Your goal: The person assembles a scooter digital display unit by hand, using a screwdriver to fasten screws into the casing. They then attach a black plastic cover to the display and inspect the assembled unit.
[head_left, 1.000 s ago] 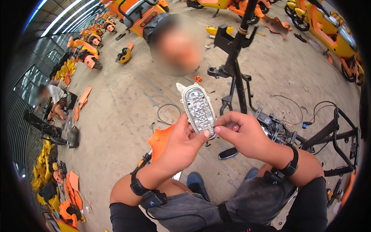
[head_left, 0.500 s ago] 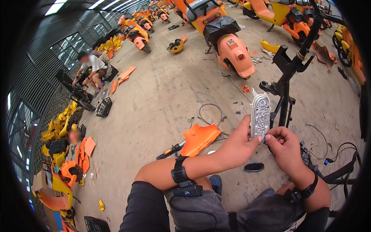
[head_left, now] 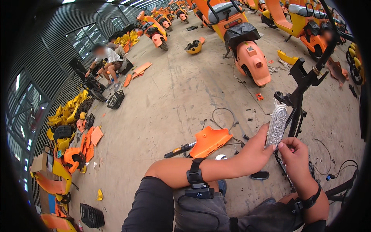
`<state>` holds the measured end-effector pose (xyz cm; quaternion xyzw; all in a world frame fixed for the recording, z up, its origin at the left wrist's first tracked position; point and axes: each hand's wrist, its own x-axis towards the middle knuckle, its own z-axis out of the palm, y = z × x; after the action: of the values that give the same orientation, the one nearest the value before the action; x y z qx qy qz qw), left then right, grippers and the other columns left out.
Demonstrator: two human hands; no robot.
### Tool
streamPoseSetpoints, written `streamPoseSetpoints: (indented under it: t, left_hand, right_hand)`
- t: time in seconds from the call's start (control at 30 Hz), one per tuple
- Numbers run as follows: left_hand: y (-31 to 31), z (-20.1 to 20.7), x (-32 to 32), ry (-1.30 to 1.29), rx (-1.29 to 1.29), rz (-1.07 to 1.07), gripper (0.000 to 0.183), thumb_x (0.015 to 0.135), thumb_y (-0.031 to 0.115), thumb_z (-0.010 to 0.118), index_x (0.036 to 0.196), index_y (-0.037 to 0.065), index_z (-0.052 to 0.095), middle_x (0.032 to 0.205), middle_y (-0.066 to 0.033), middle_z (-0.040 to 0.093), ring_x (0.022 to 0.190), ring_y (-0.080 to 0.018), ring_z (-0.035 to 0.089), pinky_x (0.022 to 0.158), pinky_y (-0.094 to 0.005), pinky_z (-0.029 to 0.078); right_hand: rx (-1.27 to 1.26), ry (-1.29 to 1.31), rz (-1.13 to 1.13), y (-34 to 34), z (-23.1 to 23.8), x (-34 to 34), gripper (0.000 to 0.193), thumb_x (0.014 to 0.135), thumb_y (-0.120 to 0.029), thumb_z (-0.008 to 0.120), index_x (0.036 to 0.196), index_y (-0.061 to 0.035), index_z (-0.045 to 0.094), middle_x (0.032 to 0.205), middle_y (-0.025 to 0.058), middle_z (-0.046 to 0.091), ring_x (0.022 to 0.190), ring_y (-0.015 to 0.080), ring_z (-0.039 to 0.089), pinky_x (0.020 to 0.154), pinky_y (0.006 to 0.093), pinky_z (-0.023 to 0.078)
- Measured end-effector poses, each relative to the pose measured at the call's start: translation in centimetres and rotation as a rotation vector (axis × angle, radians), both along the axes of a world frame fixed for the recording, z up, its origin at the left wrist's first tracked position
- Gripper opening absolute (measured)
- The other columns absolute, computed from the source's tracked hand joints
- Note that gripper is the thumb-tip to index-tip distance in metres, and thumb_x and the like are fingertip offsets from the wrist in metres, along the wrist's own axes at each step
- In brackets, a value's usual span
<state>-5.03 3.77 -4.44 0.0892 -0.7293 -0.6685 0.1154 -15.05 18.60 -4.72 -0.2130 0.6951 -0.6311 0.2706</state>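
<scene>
Upright, tilted slightly right, a clear oval scooter lamp (head_left: 278, 124) with a pale housing is gripped by my left hand (head_left: 257, 154), fingers behind it and thumb along its lower part. My right hand (head_left: 294, 154) has thumb and fingers pinched at the lamp's lower right edge; anything small between them is hidden. Just beyond the lamp stands a bare black scooter frame (head_left: 296, 101). An orange body panel (head_left: 210, 142) lies on the floor left of my hands, beside a tool with a black-and-orange handle (head_left: 176, 150). Below my left wrist lies a dark oval part (head_left: 259, 175).
Cables (head_left: 228, 116) and small loose parts lie on the concrete floor. An orange scooter (head_left: 251, 58) stands ahead. At left are yellow and orange panels (head_left: 69, 112), black crates (head_left: 92, 215) and a seated person (head_left: 110, 63). A cable with a blue connector (head_left: 331, 176) lies right.
The surroundings have shifted right in the picture as my view turned left. The lamp leans a little more to the right, and both hands keep hold of it.
</scene>
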Motion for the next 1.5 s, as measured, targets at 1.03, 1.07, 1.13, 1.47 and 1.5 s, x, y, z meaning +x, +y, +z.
streamPoseSetpoints:
  t: [1.03,1.07,1.13,1.47,1.5]
  left_hand:
    - [0.2,0.0,1.5,0.001,-0.057,0.053,0.046,0.096,0.0,0.053,0.139,0.003,0.038,0.115,-0.0194,0.063,0.109,-0.0322,0.065,0.093,-0.0412,0.05]
    - [-0.1,0.4,1.6,-0.035,-0.043,0.034,0.046,0.097,0.0,0.055,0.14,0.002,0.038,0.119,-0.0158,0.062,0.111,-0.0266,0.064,0.095,-0.0386,0.051]
    - [-0.4,0.8,1.2,-0.084,0.025,0.008,0.047,0.098,0.0,0.057,0.14,0.001,0.038,0.122,-0.0122,0.062,0.113,-0.0207,0.063,0.096,-0.036,0.051]
    - [-1.8,1.7,-0.1,-0.304,0.457,-0.004,0.046,0.096,0.002,0.058,0.138,-0.002,0.039,0.121,-0.016,0.066,0.106,-0.024,0.068,0.088,-0.0371,0.059]
    - [-1.6,2.0,-0.1,-0.317,0.459,-0.002,0.045,0.096,0.001,0.057,0.137,-0.002,0.039,0.12,-0.0161,0.066,0.105,-0.0244,0.068,0.088,-0.0378,0.06]
  right_hand:
    - [-0.048,-0.374,0.121,0.1,0.3,0.1,0.023,0.093,-0.011,0.072,0.108,-0.0023,0.058,0.081,0.0019,0.062,0.057,0.0091,0.056,0.045,0.02,0.036]
    - [-0.05,-0.373,0.157,0.1,0.2,0.0,0.022,0.094,-0.011,0.072,0.108,-0.0019,0.058,0.081,0.0021,0.062,0.057,0.0091,0.056,0.046,0.0201,0.036]
    - [-0.054,-0.363,0.216,0.1,-0.2,-0.7,0.021,0.094,-0.011,0.071,0.109,-0.0013,0.059,0.082,0.0024,0.063,0.058,0.0089,0.057,0.047,0.0202,0.036]
    - [0.062,-0.248,0.319,0.3,0.3,-2.3,0.029,0.095,-0.024,0.073,0.104,0.0029,0.064,0.082,0.0042,0.067,0.066,0.0074,0.056,0.057,0.0224,0.045]
    - [0.065,-0.239,0.324,0.4,0.4,-2.4,0.03,0.095,-0.024,0.073,0.104,0.0029,0.064,0.083,0.0048,0.068,0.066,0.0076,0.057,0.058,0.0228,0.046]
